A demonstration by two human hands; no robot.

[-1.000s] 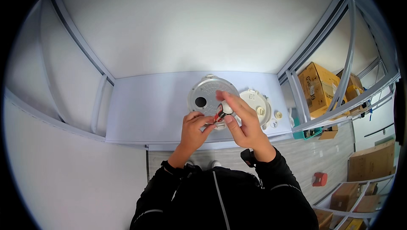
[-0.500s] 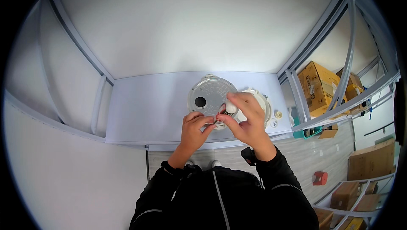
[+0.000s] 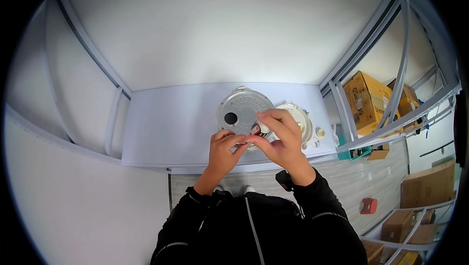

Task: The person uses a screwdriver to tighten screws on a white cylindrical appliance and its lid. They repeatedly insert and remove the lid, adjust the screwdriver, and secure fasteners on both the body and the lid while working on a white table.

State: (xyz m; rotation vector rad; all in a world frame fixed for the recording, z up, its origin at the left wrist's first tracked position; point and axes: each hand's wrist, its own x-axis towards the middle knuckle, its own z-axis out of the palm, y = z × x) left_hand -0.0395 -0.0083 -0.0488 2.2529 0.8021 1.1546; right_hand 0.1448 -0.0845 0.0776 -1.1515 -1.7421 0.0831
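Note:
My right hand (image 3: pixel 281 143) is closed around a small white bottle (image 3: pixel 262 129) with a red and black label, held tilted over the near right side of a round metal disc. My left hand (image 3: pixel 224 148) is pinched, its fingertips meeting my right thumb beside the bottle. What they hold, if anything, is too small to make out. The silvery disc (image 3: pixel 249 104) lies on the table and has a dark round hole near its left side. A white round plastic part (image 3: pixel 309 122) lies to its right, partly hidden behind my right hand.
A small yellowish ring (image 3: pixel 320 132) and a small white disc (image 3: pixel 315 143) lie near the right end of the table (image 3: pixel 171 118). Grey frame posts stand at both ends. Beyond the right one are cardboard boxes (image 3: pixel 367 102), a teal basket (image 3: pixel 352 154) and a red stool (image 3: pixel 369 205).
My right hand has shifted slightly left and nearer, and the bottle has tilted further toward my left fingertips. The left hand has hardly moved.

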